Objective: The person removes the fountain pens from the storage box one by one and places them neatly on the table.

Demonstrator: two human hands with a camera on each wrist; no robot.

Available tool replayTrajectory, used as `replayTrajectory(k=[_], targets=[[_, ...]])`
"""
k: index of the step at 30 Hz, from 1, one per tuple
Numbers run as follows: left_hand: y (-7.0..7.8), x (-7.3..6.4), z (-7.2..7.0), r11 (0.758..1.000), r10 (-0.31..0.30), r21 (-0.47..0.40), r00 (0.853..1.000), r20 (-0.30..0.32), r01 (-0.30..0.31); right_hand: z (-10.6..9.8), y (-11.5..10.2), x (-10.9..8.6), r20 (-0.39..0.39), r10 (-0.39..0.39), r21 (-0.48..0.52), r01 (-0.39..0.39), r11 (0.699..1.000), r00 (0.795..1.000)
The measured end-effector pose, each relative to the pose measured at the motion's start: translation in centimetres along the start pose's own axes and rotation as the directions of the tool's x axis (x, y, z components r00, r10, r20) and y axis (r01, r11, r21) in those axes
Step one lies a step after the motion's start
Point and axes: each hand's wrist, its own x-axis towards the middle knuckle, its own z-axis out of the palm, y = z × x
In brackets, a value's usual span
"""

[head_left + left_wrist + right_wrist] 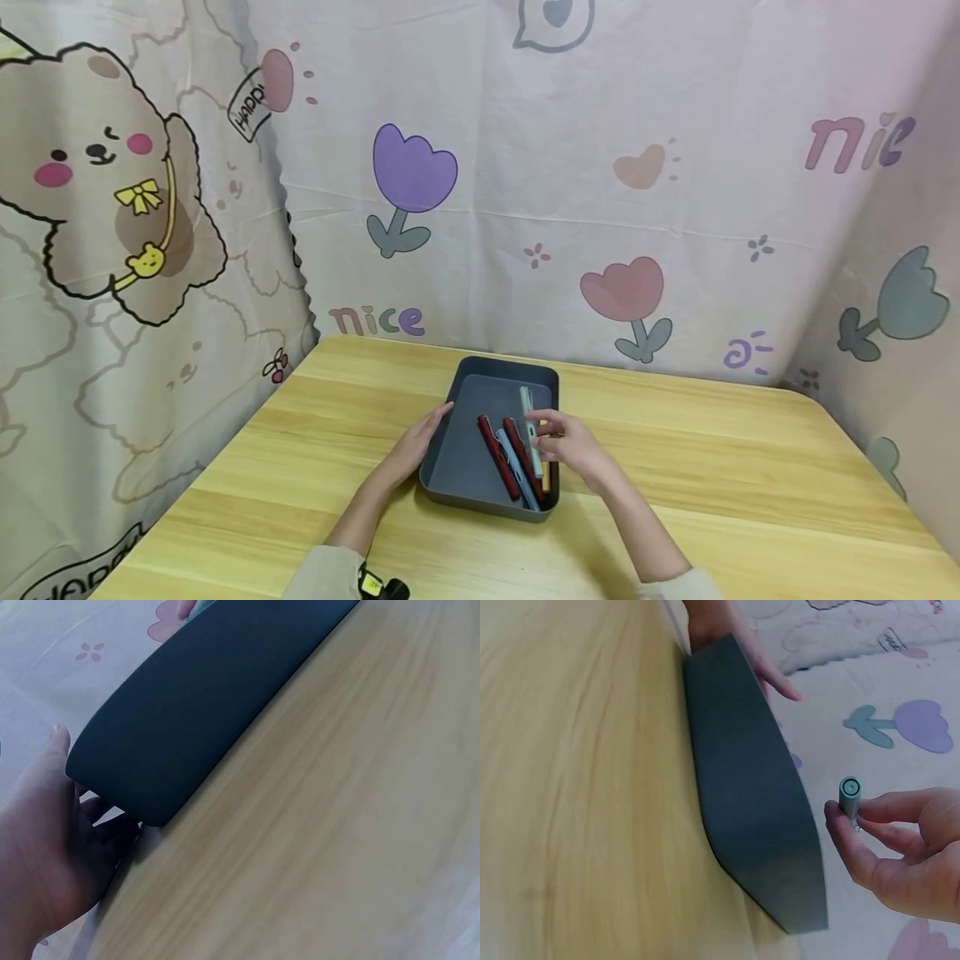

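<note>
A dark grey rectangular tray (461, 462) lies on the wooden table. My right hand (573, 446) pinches a pale mint pen (537, 463) between thumb and fingers, over the tray's right side. In the right wrist view, the end of this pen (850, 789) points at the camera, above the tray wall. Inside the tray lie two dark red pens (498, 457), a light blue pen (517, 468) and a yellow pen (546, 477), partly hidden. My left hand (412, 446) rests against the tray's left wall with its fingers fairly straight; in the left wrist view some fingertips are hidden behind the tray.
The wooden table (675, 467) extends to both sides of the tray. A printed fabric curtain (510, 183) hangs behind the table and along its sides. A small black device (382, 586) with a yellow patch sits at the left sleeve.
</note>
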Motion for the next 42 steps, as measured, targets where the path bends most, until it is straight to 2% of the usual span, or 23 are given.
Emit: replayTrajectory(k=[8, 15, 20, 31, 37, 42], targets=[[0.0, 0.0, 0.0, 1.000, -0.010, -0.011, 1.000, -0.004, 0.010, -2.6, 0.2, -1.3, -0.051, -0.005, 0.036, 0.007, 0.999, 0.999], [0.1, 0.0, -0.1, 1.000, -0.014, -0.013, 1.000, -0.007, 0.014, -3.8, 0.8, -2.0, -0.071, -0.019, 0.046, 0.022, 0.999, 0.997], [0.1, -0.1, -0.1, 1.000, -0.017, -0.017, 1.000, -0.002, 0.017, -4.2, 1.5, -2.3, -0.078, -0.028, 0.034, 0.030, 0.999, 0.997], [0.1, 0.0, 0.0, 1.000, -0.016, -0.017, 1.000, 0.002, 0.016, -4.4, 3.4, -2.3, -0.151, 0.031, 0.091, -0.018, 0.996, 0.988], [0.1, 0.0, -0.1, 1.000, -0.017, -0.009, 1.000, -0.002, 0.017, -4.5, 4.4, -2.1, -0.150, 0.046, 0.098, -0.031, 0.995, 0.988], [0.1, -0.1, 0.0, 1.000, -0.011, -0.015, 1.000, 0.003, 0.011, -4.6, 5.1, -2.1, -0.119, 0.069, 0.127, -0.053, 0.991, 0.991]])
